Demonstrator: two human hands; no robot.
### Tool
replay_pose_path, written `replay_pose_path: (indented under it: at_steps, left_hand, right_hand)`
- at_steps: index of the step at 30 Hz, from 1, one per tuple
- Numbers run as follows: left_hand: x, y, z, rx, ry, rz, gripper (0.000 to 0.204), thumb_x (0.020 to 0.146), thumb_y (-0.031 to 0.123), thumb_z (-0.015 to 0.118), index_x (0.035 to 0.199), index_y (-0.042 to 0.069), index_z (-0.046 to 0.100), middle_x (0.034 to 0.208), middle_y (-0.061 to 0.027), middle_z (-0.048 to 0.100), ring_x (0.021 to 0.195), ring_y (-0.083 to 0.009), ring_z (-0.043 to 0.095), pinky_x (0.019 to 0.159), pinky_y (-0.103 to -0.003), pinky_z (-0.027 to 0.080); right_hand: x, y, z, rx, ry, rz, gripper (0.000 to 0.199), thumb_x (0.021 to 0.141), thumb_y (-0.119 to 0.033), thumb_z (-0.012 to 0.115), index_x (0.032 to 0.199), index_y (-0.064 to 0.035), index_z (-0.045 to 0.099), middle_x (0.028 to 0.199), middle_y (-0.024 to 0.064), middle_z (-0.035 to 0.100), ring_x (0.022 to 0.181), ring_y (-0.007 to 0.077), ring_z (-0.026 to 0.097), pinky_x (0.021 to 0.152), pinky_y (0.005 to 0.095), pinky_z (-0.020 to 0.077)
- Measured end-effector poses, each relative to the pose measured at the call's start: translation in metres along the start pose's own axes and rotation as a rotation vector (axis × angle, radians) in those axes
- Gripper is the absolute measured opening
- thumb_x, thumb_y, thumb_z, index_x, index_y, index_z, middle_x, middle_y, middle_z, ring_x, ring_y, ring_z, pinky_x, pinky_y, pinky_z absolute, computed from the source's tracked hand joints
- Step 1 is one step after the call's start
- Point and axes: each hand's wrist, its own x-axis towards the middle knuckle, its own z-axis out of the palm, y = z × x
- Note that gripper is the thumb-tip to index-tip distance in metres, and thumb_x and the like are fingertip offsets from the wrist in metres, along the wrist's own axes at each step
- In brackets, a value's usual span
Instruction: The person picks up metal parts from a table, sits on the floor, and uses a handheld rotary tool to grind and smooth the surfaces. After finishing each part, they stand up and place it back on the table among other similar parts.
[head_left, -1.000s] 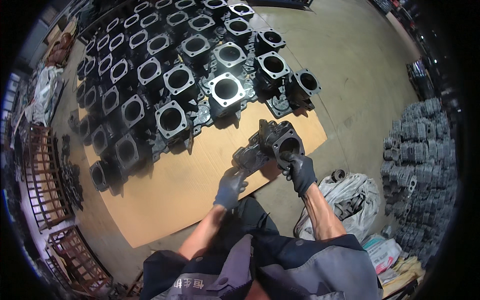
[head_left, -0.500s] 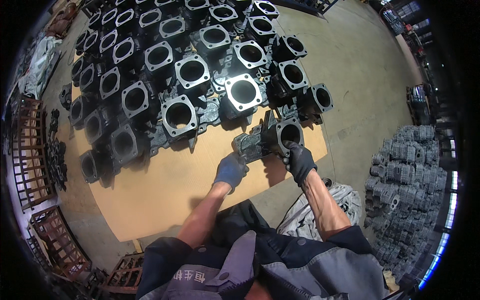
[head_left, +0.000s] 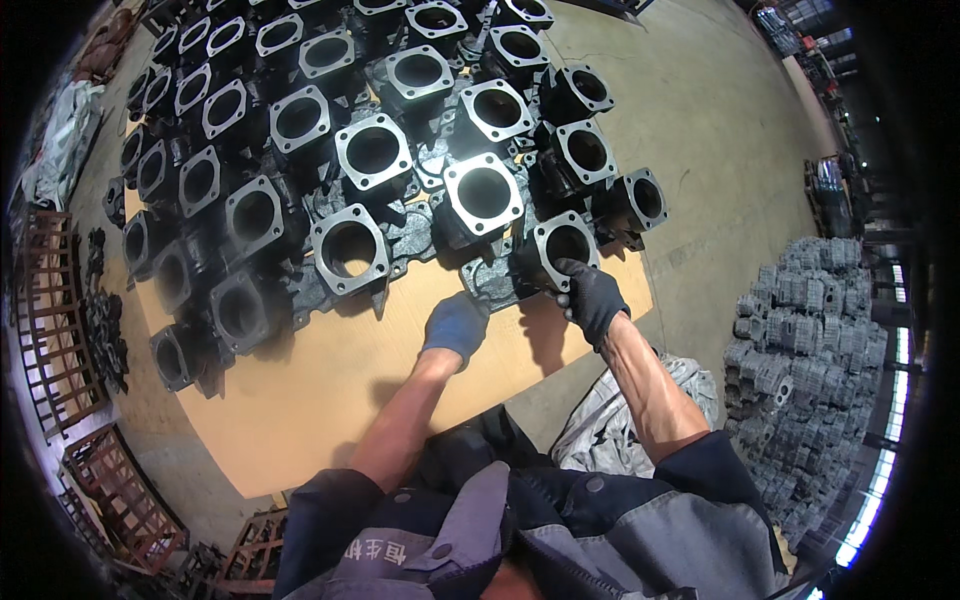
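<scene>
My right hand (head_left: 592, 300), in a dark glove, is closed on the near rim of a metal housing casting (head_left: 528, 264). This casting has a squarish machined flange with a round bore and a rough grey base. At the left end of that base, my left hand (head_left: 457, 328) in a blue glove has its fingers curled round the edge; its fingertips are partly hidden. The held part sits right in front of a similar casting (head_left: 455, 222). I cannot tell whether its underside touches the cardboard sheet (head_left: 330, 400).
Several rows of like castings (head_left: 349, 285) stand on the cardboard, bores facing up. A large pile of grey castings (head_left: 800, 350) is on the floor at right. Pale crumpled sheeting (head_left: 610, 430) lies close on my right. Rusty metal racks (head_left: 60, 320) are at the left.
Both hands have shifted the held casting forward and slightly left, closer to the front row. Its base now lies nearer the neighbouring casting. The view has also moved a little.
</scene>
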Motion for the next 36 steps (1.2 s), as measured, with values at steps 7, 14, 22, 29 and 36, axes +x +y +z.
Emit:
replay_pose_path:
  at_steps: [7,14,22,29,36]
  left_hand:
    - [-0.040,0.027,-0.015,0.272,0.258,0.009,0.046,0.083,0.045,0.073,0.100,0.003,0.063,0.077,-0.0168,0.067,0.073,-0.0346,0.067,0.067,-0.046,0.053]
    - [-0.011,0.031,-0.002,0.385,0.244,0.042,0.072,0.075,0.050,0.077,0.123,0.001,0.054,0.096,-0.0176,0.066,0.089,-0.0343,0.066,0.074,-0.047,0.053]
    - [-0.007,0.013,0.013,0.486,0.371,0.143,0.071,0.073,0.051,0.078,0.118,0.001,0.056,0.086,-0.0142,0.067,0.074,-0.0327,0.067,0.063,-0.046,0.053]
    - [-0.005,0.020,0.013,0.320,0.404,0.125,0.064,0.075,0.034,0.082,0.122,0.002,0.054,0.090,-0.0176,0.066,0.077,-0.0373,0.066,0.065,-0.046,0.053]
    - [0.006,-0.003,0.017,0.173,0.410,0.230,0.073,0.071,0.027,0.086,0.130,0.001,0.051,0.097,-0.0156,0.066,0.083,-0.0319,0.067,0.068,-0.040,0.054]
  right_hand:
    - [-0.003,0.006,-0.006,0.058,-0.066,-0.008,0.029,0.091,-0.036,0.068,0.093,-0.0065,0.067,0.074,0.0063,0.067,0.052,0.0132,0.057,0.047,0.0269,0.0453]
    - [-0.006,0.050,-0.029,0.305,-0.159,-0.098,0.056,0.094,-0.054,0.059,0.114,-0.0021,0.062,0.082,0.0075,0.066,0.060,0.0156,0.062,0.056,0.0281,0.0509]
    - [0.045,0.098,-0.030,0.377,-0.004,-0.062,0.051,0.099,-0.051,0.051,0.115,-0.0024,0.057,0.086,0.0109,0.065,0.066,0.0199,0.065,0.056,0.0337,0.0587]
    - [0.048,0.091,0.006,0.374,-0.053,-0.283,0.029,0.099,-0.013,0.041,0.116,0.0047,0.057,0.098,0.0158,0.068,0.080,0.0235,0.071,0.066,0.0329,0.0607]
    - [0.052,0.103,0.013,0.712,-0.177,-0.246,0.027,0.100,-0.010,0.055,0.123,0.0031,0.052,0.104,0.0095,0.066,0.080,0.0159,0.068,0.066,0.0292,0.0587]
